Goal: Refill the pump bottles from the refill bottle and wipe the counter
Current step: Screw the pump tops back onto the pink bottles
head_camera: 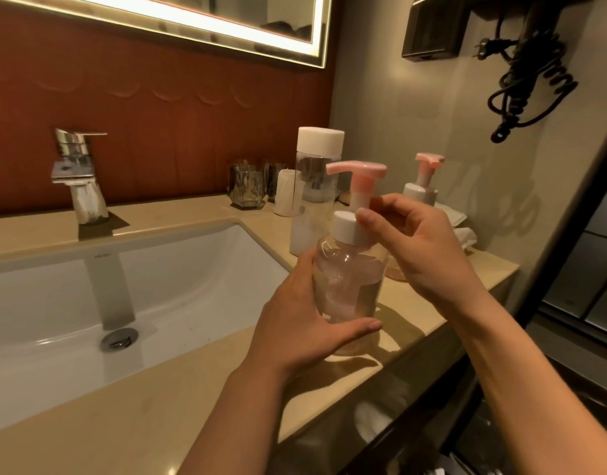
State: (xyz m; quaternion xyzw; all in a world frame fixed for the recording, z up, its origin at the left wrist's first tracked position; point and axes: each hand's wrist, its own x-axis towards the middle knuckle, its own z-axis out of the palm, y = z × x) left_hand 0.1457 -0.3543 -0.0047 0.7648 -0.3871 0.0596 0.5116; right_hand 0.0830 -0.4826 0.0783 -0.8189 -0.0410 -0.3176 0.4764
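Gripping the near pump bottle (346, 279) round its clear body with the left hand (305, 317), thumb stretched low across the front. Pinching its white collar (350, 229) with the curled fingertips of the right hand (422, 248). Held upright, partly full, over the counter (192, 406) beside the sink (89, 286). Probably twisting the pump top; off or on, unclear. Next: steadying the body, turning the collar, minding the capped refill bottle (317, 186) just behind.

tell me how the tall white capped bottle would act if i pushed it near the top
The tall bottle would probably tip rather than slide, since it is narrow and high. It looks light, with only a low band of white liquid at the bottom, which may steady it slightly. Its clear wall looks stiff and smooth, so likely slick if wet.
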